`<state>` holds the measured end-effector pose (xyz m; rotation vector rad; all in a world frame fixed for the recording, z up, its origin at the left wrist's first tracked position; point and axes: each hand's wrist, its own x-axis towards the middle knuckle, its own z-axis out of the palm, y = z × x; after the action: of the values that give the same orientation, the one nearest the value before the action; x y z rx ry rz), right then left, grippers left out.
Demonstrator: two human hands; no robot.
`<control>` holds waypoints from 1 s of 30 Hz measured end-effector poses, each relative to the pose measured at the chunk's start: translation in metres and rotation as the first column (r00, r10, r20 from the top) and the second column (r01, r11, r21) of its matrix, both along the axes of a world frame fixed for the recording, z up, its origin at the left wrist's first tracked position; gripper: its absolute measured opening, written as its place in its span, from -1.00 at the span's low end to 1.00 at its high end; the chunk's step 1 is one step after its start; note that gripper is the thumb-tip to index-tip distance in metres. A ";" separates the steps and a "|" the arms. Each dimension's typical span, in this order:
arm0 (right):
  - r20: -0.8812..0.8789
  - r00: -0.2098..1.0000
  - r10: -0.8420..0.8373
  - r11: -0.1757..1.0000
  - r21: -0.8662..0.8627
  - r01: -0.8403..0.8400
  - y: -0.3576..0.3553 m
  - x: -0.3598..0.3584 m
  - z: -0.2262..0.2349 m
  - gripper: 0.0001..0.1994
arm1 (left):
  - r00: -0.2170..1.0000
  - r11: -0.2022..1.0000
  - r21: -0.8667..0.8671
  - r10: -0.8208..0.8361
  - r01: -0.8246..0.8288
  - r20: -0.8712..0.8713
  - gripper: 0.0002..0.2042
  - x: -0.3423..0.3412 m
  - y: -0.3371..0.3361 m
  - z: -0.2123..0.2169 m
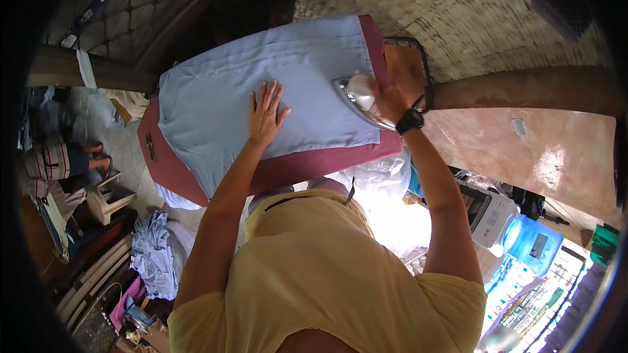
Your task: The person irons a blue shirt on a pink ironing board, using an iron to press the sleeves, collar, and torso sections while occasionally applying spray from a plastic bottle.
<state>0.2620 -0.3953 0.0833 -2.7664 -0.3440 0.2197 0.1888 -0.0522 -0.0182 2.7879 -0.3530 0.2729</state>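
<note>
A light blue garment (216,91) lies spread over an ironing board with a maroon cover (294,167). My left hand (266,114) rests flat on the cloth near its middle, fingers spread. At the right end of the garment my right hand (390,100) grips a clothes iron (356,95), white on top with a shiny metal body. The iron's soleplate is down on the cloth, and its handle is mostly hidden under my fingers. A black watch (410,121) is on my right wrist.
Beyond the board's right end is a brown rest in a black frame (425,68). Crumpled blue clothes (156,255) lie at lower left, near a small wooden stool (108,199). A person's legs (98,159) show at far left. A blue water jug (533,245) stands right.
</note>
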 end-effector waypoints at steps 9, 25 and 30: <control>-0.037 0.994 -0.104 0.990 0.090 0.107 0.114 0.020 0.028 -0.22 | 0.999 0.998 0.059 0.021 -0.018 -0.049 -0.38 0.002 -0.003 -0.005; -0.064 0.795 -0.604 0.787 0.112 0.607 0.000 0.011 -0.010 -0.34 | 0.996 0.995 0.098 0.037 -0.029 -0.083 -0.39 -0.003 -0.006 -0.003; -0.010 0.816 -0.578 0.786 0.260 0.561 -0.012 -0.014 -0.023 -0.23 | 0.998 0.993 0.115 0.031 -0.024 -0.056 -0.40 0.002 -0.008 -0.001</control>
<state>0.2483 -0.4068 0.0599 -2.4838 0.4332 -0.0749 0.1906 -0.0601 -0.0197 2.9080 -0.3262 0.1831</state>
